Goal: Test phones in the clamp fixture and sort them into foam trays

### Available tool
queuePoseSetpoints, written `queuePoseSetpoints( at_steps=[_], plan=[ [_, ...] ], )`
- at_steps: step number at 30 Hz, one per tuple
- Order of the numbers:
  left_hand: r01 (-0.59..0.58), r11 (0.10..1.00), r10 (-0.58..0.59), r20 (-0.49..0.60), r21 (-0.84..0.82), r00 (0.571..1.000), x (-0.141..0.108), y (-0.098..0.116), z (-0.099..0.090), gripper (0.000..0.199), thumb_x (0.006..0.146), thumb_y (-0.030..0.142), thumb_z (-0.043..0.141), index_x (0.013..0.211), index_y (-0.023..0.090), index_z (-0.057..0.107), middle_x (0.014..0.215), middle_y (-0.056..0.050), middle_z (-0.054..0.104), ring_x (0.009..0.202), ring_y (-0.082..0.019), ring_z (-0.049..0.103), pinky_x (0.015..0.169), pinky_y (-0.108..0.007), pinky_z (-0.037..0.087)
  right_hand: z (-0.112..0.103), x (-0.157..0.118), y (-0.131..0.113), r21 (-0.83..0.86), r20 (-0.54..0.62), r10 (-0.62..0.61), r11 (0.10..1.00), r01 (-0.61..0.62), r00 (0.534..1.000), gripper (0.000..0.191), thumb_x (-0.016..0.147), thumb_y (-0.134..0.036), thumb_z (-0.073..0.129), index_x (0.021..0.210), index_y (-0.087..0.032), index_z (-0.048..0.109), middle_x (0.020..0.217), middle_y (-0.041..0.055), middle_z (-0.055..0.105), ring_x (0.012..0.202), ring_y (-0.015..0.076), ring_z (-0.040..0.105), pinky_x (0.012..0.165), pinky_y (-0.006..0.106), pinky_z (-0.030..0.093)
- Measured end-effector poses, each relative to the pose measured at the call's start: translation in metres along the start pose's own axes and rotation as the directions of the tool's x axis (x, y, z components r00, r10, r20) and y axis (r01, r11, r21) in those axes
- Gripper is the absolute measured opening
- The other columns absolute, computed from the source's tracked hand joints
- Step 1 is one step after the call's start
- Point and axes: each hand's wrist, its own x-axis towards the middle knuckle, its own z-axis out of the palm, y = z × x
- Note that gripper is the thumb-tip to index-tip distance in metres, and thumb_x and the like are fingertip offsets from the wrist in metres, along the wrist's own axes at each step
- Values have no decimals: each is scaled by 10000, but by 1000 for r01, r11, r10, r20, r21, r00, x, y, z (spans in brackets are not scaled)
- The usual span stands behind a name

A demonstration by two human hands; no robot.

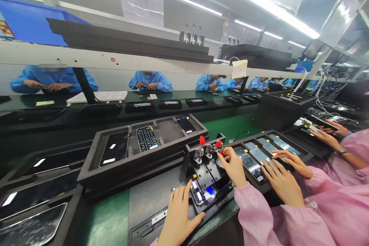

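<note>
A black clamping fixture [208, 173] with red-tipped levers stands in front of me. A phone [197, 193] with a lit screen lies in its near left end, beside a small piece of clear film with a blue glow. My left hand [180, 211] is at the phone's left side, thumb and fingers apart, fingertips close to its edge, holding nothing. My right hand [234, 164] pinches the right red-tipped lever [219, 145] at the back of the fixture. Its other fingers are curled.
Black foam trays [165, 161] with phones stand behind and at the left. On the right, another tray holds several phones [258, 153] under a co-worker's hands [284, 185]. Further right are more hands. People in blue sit across a dark green bench [178, 96] beneath a shelf.
</note>
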Motion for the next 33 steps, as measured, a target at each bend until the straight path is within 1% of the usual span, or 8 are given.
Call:
queuePoseSetpoints(
  at_steps=[2, 4, 6, 18, 22, 25, 30, 33],
  plan=[
    [-2, 1000, 2, -1, 6, 1000, 0, 0, 1, 769, 732, 434, 602, 1384, 211, 261, 1171, -68, 503, 1075, -261, 440, 999, -442, 274, 10, 6, -5, 116, 105, 86, 988, -98, 991, 152, 781, -402, 521, 873, -283, 503, 761, 44, 626, 543, 160, 585, 579, 356, 446],
    [-2, 1000, 2, 5, 10, 1000, 0, -1, 1, 775, 732, 439, 602, 1386, 207, 257, 1179, -70, 500, 1079, -262, 436, 998, -441, 274, 9, 6, -5, 212, 191, 177, 953, -216, 966, 155, 770, -389, 543, 846, -274, 470, 793, 46, 621, 560, 162, 588, 603, 364, 457],
    [-1, 1000, 1, 11, 13, 1000, 1, -2, 2, 780, 732, 437, 604, 1387, 200, 252, 1187, -72, 498, 1083, -261, 430, 1004, -443, 265, 4, 4, -3, 240, 217, 221, 932, -272, 951, 146, 768, -374, 540, 831, -274, 455, 821, 49, 614, 582, 169, 590, 633, 379, 462],
    [-3, 1000, 3, -7, 24, 1000, 1, -2, 2, 763, 729, 419, 596, 1383, 212, 263, 1170, -65, 516, 1071, -257, 450, 1000, -433, 272, 3, 5, -3, 229, 222, 235, 931, -285, 946, 125, 739, -327, 532, 827, -278, 458, 863, 59, 618, 590, 175, 597, 614, 364, 484],
    [8, 1000, -8, 2, 17, 1000, 2, -3, 2, 767, 724, 419, 610, 1378, 204, 270, 1169, -64, 507, 1070, -252, 439, 997, -426, 275, 5, 4, -6, 221, 191, 238, 935, -278, 952, 137, 739, -351, 541, 823, -270, 468, 846, 45, 617, 568, 158, 579, 592, 333, 477],
    [11, 1000, -11, 6, 12, 1000, 2, 1, 0, 734, 738, 409, 601, 1370, 213, 285, 1138, -58, 507, 1060, -250, 444, 990, -428, 286, 1, 6, -15, 199, 126, 249, 942, -271, 960, 185, 750, -368, 535, 875, -246, 476, 702, 11, 587, 536, 157, 542, 576, 319, 449],
    [3, 1000, -3, 43, 6, 999, -3, 3, -11, 669, 770, 403, 569, 1363, 259, 296, 1107, -49, 517, 1025, -247, 468, 944, -421, 339, -36, 14, -46, 168, -83, 231, 962, -215, 969, 358, 849, -333, 430, 1175, -192, 389, 570, -60, 470, 509, 130, 459, 584, 281, 406],
    [6, 998, -8, 41, 56, 999, -17, -19, -21, 719, 743, 436, 590, 1370, 271, 280, 1171, -62, 529, 1059, -272, 463, 1000, -490, 261, -55, 3, -68, 179, -135, 118, 979, -93, 984, 312, 846, -294, 465, 1145, -203, 446, 583, -57, 465, 511, 114, 447, 569, 258, 415]
  ],
)
